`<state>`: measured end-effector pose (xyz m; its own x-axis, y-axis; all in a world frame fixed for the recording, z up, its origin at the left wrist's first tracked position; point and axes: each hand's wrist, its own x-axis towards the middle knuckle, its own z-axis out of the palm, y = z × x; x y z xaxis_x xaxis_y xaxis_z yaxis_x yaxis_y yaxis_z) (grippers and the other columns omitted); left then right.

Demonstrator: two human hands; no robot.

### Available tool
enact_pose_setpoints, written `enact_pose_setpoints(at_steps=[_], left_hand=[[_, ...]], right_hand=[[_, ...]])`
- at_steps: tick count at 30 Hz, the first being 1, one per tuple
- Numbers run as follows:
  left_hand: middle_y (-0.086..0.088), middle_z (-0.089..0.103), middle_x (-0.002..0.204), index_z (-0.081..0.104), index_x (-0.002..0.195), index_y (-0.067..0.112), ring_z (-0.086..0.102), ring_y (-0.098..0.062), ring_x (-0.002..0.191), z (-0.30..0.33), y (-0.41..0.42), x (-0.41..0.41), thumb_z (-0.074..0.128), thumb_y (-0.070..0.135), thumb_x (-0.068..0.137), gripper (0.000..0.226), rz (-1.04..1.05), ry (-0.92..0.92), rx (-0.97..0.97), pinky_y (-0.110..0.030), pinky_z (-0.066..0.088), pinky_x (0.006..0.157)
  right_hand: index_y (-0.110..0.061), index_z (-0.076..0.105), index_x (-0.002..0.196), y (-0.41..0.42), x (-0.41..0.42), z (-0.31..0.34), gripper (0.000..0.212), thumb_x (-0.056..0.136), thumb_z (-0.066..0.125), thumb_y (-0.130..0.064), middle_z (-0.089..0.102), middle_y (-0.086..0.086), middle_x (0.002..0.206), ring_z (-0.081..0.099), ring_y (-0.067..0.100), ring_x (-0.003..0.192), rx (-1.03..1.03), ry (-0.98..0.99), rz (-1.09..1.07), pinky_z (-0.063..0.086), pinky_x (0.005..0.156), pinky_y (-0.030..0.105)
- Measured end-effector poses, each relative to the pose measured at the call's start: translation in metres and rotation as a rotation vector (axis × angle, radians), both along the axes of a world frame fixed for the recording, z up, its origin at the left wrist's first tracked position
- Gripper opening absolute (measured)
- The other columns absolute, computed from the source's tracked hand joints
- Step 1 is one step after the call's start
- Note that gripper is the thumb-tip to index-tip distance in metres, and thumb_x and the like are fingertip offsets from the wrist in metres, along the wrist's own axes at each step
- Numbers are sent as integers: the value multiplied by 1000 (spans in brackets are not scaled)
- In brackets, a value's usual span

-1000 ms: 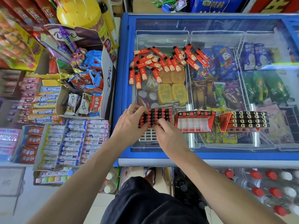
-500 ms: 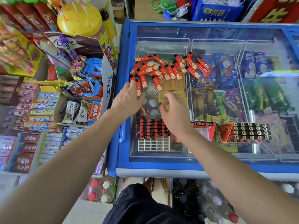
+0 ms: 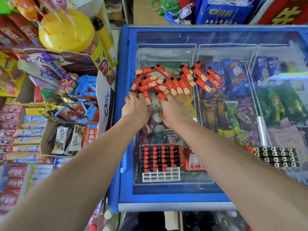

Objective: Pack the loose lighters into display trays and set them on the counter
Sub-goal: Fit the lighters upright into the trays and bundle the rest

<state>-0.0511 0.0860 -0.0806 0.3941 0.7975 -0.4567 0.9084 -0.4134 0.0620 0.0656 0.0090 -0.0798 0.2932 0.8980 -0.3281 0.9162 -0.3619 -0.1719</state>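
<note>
- Red loose lighters [image 3: 173, 80] lie scattered on the glass freezer lid [image 3: 166, 52], at the far side of both hands.
- Left hand [image 3: 135, 107] rests at the near-left edge of the pile; its fingertips touch the nearest lighters, but whether they grip one cannot be told.
- Right hand [image 3: 173, 109] lies just beside it, fingers reaching forward onto a lighter at the near edge; its grip cannot be told either.
- Both forearms extend forward over the lid, palms down, hands close together but apart.
- White display tray [image 3: 160, 175], partly filled with red-and-black lighters, sits near the front edge, between the arms.
- Black-lighter tray [image 3: 276, 157] sits to the right, and a red tray [image 3: 195, 162] is partly hidden under the right arm.
</note>
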Motion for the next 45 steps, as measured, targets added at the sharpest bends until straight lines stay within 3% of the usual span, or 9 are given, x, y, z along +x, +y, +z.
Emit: enact_pose_setpoints(at_steps=[4,11,15,18,22,29,38,43,45], left_hand=[[-31,31,152,31,144,8,41,-40,135,-5,0,4,63,30,100,59,-66,83,70,-42,51,86],[-19,51,135,31,137,7,63,-33,110,-12,-6,11,63,29,99,54,-86,64,88,-36,42,66],[-12,65,113,23,144,3,69,-30,88,-7,-7,12,64,36,98,70,-78,45,92,-36,39,59],[-8,65,97,18,147,3,58,-26,70,-6,-8,10,64,30,97,73,-62,33,93,-34,37,55],[-9,64,102,33,134,8,62,-29,80,-5,-5,10,61,33,98,53,-101,44,42,-35,41,62],[-4,49,95,50,125,12,53,-26,79,-10,2,8,59,23,92,36,-217,112,8,-34,43,63],[1,40,73,48,123,15,51,-24,76,-11,7,6,60,23,92,34,-415,31,147,-33,35,58],[-2,55,77,44,120,16,54,-25,65,-11,13,5,56,25,95,29,-185,-237,-41,-34,41,55],[-3,62,81,47,119,17,60,-29,70,-7,18,5,55,31,98,26,-111,-344,-36,-36,48,59]], right_hand=[[-6,65,115,6,5,-4,33,83,68,4,60,11,124,58,31,110,32,-57,-27,52,84,39],[-3,36,141,15,27,2,59,89,66,0,58,6,82,57,17,64,-82,214,-159,40,48,29],[-3,51,133,27,47,10,41,92,58,-6,58,12,121,60,26,98,-138,233,-98,53,80,37],[-5,48,132,34,58,9,44,92,64,-13,51,14,129,57,25,99,79,210,-251,47,79,33],[-7,38,140,38,66,-3,70,91,71,-44,39,20,140,58,32,109,59,123,-375,49,77,35],[-6,37,147,42,68,-16,87,89,63,-65,39,19,148,44,36,134,14,44,-390,47,104,46],[-4,31,150,61,60,-17,90,89,68,-58,38,21,152,35,39,141,21,136,-511,40,111,48],[1,26,153,61,61,-17,84,96,66,-46,39,20,154,37,38,142,15,231,-497,32,118,46],[-2,44,142,60,64,-19,69,95,67,-47,53,18,140,50,37,131,-4,256,-476,43,111,47]])
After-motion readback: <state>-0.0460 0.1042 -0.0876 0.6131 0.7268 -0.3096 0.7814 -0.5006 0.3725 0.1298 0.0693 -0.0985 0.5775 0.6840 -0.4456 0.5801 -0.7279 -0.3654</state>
